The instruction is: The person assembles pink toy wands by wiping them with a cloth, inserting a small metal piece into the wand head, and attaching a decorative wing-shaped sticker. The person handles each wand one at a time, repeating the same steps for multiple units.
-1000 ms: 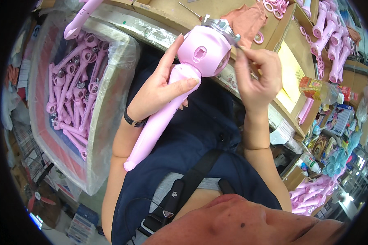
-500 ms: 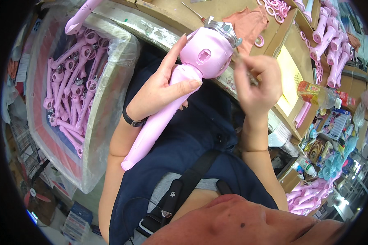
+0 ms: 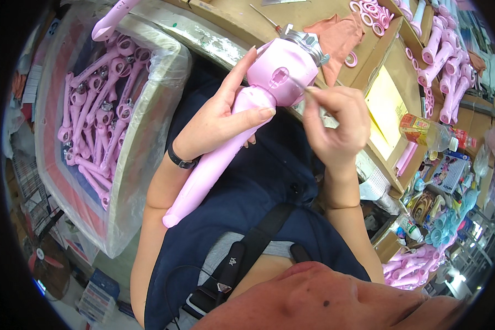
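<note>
My left hand point(image 3: 220, 122) is wrapped round a large pink plastic wand point(image 3: 203, 175) just below its rounded head. The wand lies slantwise over my lap, its narrow end against my forearm. A small cut-out opening shows on the head, and a silver, crown-like metal piece point(image 3: 309, 46) sits at the head's far end. My right hand point(image 3: 340, 122) is closed in a pinch on a thin tool point(image 3: 298, 83), whose tip points at the head beside the opening. Whether the tip touches the plastic, I cannot tell; the tool's full shape is hidden by my fingers.
On my left, a plastic-lined bin point(image 3: 148, 129) holds several smaller pink wands. Across the bench point(image 3: 225, 27) lie a thin screwdriver point(image 3: 265, 17), an orange cloth point(image 3: 335, 41), pink rings point(image 3: 372, 16) and yellow paper point(image 3: 384, 107). A plastic bottle point(image 3: 430, 132) lies at the right.
My right hand has shifted slightly left and down, bringing the thin tool across the wand's head near the opening. My left hand keeps its hold on the wand.
</note>
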Demonstrator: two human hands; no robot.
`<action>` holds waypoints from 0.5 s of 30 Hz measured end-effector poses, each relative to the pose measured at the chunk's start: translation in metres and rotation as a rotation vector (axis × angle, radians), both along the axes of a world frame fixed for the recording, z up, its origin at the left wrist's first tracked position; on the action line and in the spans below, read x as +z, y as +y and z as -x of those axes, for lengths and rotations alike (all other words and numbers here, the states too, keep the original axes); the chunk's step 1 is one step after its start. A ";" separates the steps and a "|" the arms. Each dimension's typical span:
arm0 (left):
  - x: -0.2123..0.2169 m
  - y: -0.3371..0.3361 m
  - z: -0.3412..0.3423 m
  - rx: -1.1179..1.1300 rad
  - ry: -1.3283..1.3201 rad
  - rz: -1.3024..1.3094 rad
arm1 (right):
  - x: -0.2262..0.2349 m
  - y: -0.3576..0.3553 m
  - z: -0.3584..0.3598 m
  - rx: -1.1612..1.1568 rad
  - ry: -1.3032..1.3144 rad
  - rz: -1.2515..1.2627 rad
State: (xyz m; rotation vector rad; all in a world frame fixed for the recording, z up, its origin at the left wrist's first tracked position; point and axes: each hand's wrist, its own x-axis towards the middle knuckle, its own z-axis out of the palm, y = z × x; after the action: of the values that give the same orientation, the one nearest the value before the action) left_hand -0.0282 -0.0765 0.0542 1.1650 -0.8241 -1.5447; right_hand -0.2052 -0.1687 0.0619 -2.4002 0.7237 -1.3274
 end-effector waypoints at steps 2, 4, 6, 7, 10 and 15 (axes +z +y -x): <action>-0.001 0.000 -0.001 -0.013 0.012 -0.018 | -0.001 0.000 0.000 -0.117 -0.004 -0.080; -0.002 0.001 -0.002 -0.014 0.046 -0.032 | -0.003 -0.002 0.001 -0.321 -0.017 -0.142; -0.003 0.001 -0.003 -0.011 0.086 -0.044 | -0.005 0.002 0.002 -0.079 -0.050 -0.085; -0.004 0.002 -0.002 -0.005 0.085 -0.047 | -0.007 0.000 0.002 -0.055 0.004 -0.094; -0.005 0.001 -0.003 -0.002 0.088 -0.048 | -0.009 -0.009 0.007 -0.248 0.015 -0.031; -0.006 0.001 -0.003 0.004 0.109 -0.038 | -0.013 0.003 0.012 -0.313 -0.157 -0.215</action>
State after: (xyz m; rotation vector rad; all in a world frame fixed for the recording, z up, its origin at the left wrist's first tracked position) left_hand -0.0254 -0.0753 0.0483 1.0987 -0.7227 -1.6123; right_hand -0.2175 -0.1655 0.0493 -2.0488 1.1671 -1.4497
